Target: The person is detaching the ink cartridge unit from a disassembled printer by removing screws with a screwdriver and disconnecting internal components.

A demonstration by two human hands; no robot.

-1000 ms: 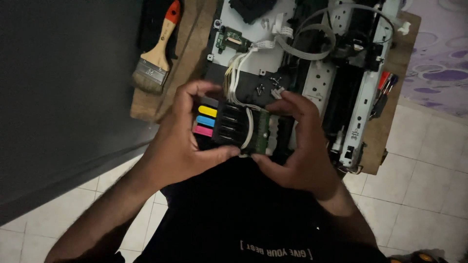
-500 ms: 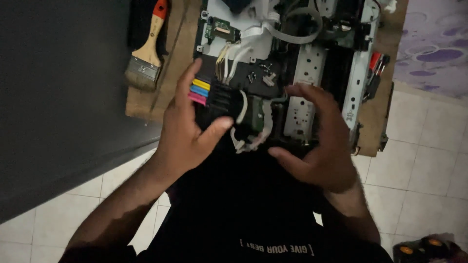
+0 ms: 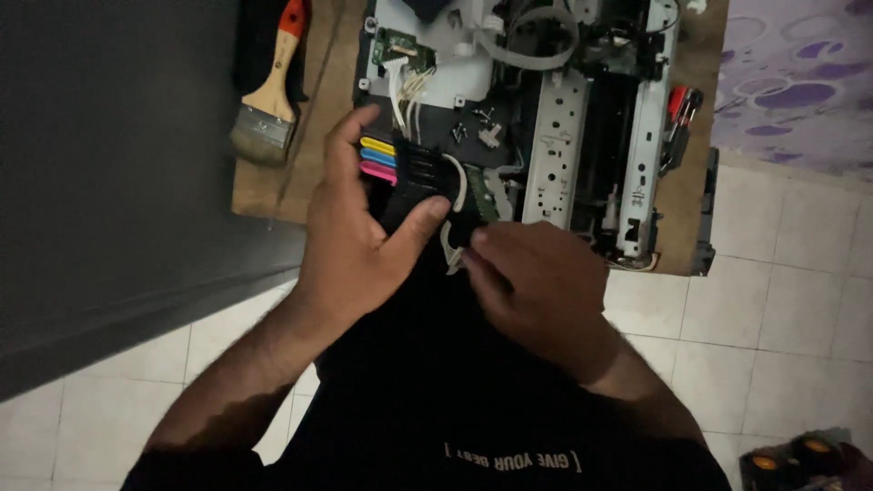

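My left hand (image 3: 355, 245) clamps the black plastic ink carriage with 3 coloured tabs (image 3: 414, 173); my right hand (image 3: 536, 277) pinches its white ribbon cable (image 3: 452, 247). Light, rigid, fragile there; I'd hold the body.

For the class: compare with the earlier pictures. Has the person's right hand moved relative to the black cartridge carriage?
Yes. The right hand has dropped from the right end of the cartridge carriage to below it, by the white ribbon cable.

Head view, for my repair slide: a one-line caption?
Both hands hold a black ink-cartridge carriage over an opened printer; paintbrush alongside.
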